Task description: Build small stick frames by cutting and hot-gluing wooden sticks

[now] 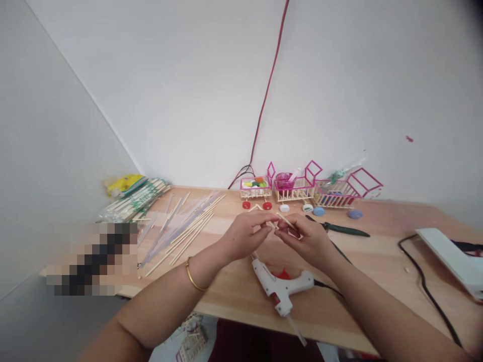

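Note:
My left hand (247,234) and my right hand (304,239) meet above the middle of the wooden table. Between the left thumb and fingers is a short piece of pale stick, its end near the right fingertips. A second short pale stick (286,220) is pinched in my right hand, pointing up and left. Just below both hands lies a white glue gun (277,286) with a red trigger and a clear glue stick out of its back. Beyond the hands, a bent pale stick piece (257,207) rests on the table.
Small stick carts (294,191) with bottle-cap wheels line the wall. Loose sticks (192,231) and bundled sticks (145,198) lie left. Green-handled pliers (347,230), a black cable (424,286) and a white device (449,261) are right.

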Available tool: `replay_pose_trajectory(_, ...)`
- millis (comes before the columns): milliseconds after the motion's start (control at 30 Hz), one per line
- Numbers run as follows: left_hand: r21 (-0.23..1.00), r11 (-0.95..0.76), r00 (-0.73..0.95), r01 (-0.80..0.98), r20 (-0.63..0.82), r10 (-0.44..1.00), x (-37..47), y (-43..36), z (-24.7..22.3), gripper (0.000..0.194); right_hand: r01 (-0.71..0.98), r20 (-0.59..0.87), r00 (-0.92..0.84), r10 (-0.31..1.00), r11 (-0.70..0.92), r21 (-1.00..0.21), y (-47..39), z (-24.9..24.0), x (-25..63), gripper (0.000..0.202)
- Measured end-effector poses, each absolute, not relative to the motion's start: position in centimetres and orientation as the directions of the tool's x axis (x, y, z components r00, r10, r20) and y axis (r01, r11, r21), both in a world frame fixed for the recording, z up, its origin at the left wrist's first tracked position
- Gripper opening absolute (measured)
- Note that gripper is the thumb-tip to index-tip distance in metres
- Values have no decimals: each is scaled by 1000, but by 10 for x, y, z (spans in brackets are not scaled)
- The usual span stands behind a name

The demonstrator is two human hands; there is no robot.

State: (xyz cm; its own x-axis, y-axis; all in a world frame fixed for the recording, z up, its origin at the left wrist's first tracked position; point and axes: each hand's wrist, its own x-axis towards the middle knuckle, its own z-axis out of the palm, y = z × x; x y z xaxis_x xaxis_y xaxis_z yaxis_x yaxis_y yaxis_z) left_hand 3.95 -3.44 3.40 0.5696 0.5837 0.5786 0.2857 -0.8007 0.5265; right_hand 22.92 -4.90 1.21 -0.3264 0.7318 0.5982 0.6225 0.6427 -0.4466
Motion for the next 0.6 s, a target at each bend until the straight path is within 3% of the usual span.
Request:
replay_pose_trajectory(200, 261, -904, 633, 340, 648, 425, 37, -25, 31, 20, 631, 566, -344, 749, 631, -452, -50, 12, 229, 16)
replay_pose_trajectory(600, 160, -936, 662, 314, 670, 336, 29, -14, 31, 22, 507, 538, -401, 742, 669, -544, -42, 10, 227, 17)
